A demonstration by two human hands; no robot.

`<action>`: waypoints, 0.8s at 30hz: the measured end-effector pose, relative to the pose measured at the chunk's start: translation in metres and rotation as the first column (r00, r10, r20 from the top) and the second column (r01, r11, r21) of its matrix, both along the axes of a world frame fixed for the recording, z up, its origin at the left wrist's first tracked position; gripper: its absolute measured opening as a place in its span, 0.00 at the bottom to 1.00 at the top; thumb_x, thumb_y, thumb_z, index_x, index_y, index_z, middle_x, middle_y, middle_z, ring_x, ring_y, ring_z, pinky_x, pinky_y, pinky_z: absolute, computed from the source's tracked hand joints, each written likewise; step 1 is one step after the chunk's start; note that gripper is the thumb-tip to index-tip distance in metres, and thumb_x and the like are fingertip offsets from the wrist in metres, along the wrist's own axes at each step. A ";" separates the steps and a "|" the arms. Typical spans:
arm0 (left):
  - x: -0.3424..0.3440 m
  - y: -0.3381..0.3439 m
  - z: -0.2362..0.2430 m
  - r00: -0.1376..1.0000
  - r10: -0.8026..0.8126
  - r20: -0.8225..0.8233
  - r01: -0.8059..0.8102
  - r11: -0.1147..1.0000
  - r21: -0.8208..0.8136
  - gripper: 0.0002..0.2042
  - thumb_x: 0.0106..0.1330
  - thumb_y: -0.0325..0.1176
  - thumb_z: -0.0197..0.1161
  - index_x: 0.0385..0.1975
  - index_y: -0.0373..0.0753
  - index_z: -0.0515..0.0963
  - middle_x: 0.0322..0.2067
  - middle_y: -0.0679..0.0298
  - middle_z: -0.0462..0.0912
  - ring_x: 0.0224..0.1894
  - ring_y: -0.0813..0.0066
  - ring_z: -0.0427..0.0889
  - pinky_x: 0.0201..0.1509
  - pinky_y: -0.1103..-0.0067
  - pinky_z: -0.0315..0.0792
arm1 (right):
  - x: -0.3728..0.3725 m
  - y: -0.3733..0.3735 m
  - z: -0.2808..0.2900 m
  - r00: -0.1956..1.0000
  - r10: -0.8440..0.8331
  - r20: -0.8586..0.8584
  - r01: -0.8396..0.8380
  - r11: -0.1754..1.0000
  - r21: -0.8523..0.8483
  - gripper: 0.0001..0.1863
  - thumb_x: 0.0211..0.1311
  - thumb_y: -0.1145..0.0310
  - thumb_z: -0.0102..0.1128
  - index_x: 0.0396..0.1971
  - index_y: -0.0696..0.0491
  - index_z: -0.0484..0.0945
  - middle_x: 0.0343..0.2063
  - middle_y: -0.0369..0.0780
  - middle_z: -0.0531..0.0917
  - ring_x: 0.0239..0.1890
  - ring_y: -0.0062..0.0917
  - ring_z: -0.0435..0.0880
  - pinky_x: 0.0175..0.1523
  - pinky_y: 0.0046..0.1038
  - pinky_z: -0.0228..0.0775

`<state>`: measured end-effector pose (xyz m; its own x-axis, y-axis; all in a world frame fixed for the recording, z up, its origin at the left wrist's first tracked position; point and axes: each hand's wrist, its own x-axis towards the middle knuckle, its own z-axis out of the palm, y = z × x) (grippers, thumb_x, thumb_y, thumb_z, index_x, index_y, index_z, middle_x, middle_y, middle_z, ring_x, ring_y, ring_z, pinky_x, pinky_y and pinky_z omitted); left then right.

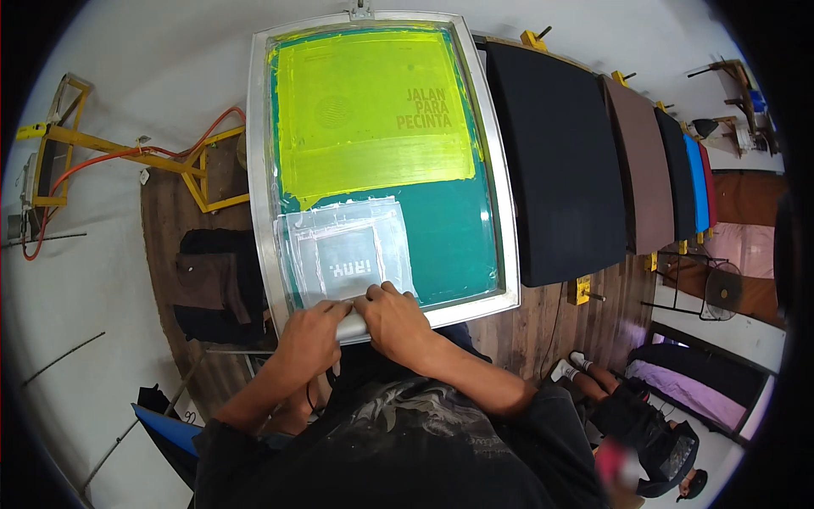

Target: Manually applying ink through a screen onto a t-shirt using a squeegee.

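Note:
A large silver-framed printing screen point(502, 199) lies before me, its mesh green. Both hands meet at its near edge. My left hand point(312, 337) and my right hand point(392, 322) are closed side by side, fingers curled over a rounded grey bar-like handle point(353, 326). Most of that handle is hidden, and whether it is separate from the frame I cannot tell. Just beyond my fingers, a pale rectangular patch point(343, 242) with whitish smears surrounds a small print opening. Bright yellow-green tape or coating point(373, 161) covers the screen's far part, with lettering and a round pattern faintly showing.
To the right stand a black printing board point(555, 161), a brown one point(642, 170) and several others with yellow clamps. Left are a yellow metal arm point(127, 146) with an orange hose and dark cloth point(212, 284). A fan point(722, 291) and another person point(653, 424) are at right.

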<state>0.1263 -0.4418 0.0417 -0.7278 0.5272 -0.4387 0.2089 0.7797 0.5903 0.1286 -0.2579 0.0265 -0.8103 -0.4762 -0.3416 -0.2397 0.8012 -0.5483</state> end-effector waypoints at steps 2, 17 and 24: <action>-0.013 0.000 0.002 0.995 0.033 -0.091 -0.031 0.999 0.025 0.27 0.46 0.18 0.62 0.52 0.32 0.76 0.46 0.49 0.81 0.45 0.49 0.82 0.48 0.64 0.77 | -0.015 -0.003 0.004 1.000 -0.007 -0.015 0.008 0.999 0.050 0.15 0.51 0.77 0.57 0.42 0.57 0.78 0.39 0.46 0.80 0.47 0.43 0.79 0.43 0.44 0.76; 0.032 0.010 -0.003 0.965 0.020 -0.260 -0.031 0.999 -0.039 0.29 0.48 0.19 0.63 0.56 0.31 0.73 0.53 0.49 0.76 0.56 0.54 0.77 0.55 0.65 0.72 | 0.023 0.011 -0.001 1.000 0.016 -0.023 -0.016 1.000 -0.001 0.25 0.54 0.78 0.55 0.55 0.55 0.72 0.54 0.49 0.73 0.58 0.45 0.72 0.54 0.45 0.71; -0.041 0.007 -0.019 0.888 0.251 -0.384 -0.210 0.967 0.147 0.23 0.51 0.13 0.56 0.50 0.31 0.78 0.46 0.47 0.81 0.49 0.47 0.80 0.54 0.62 0.74 | -0.062 -0.004 -0.007 0.969 -0.036 -0.242 0.033 0.999 -0.016 0.18 0.47 0.82 0.56 0.42 0.55 0.79 0.42 0.47 0.80 0.46 0.46 0.78 0.44 0.44 0.76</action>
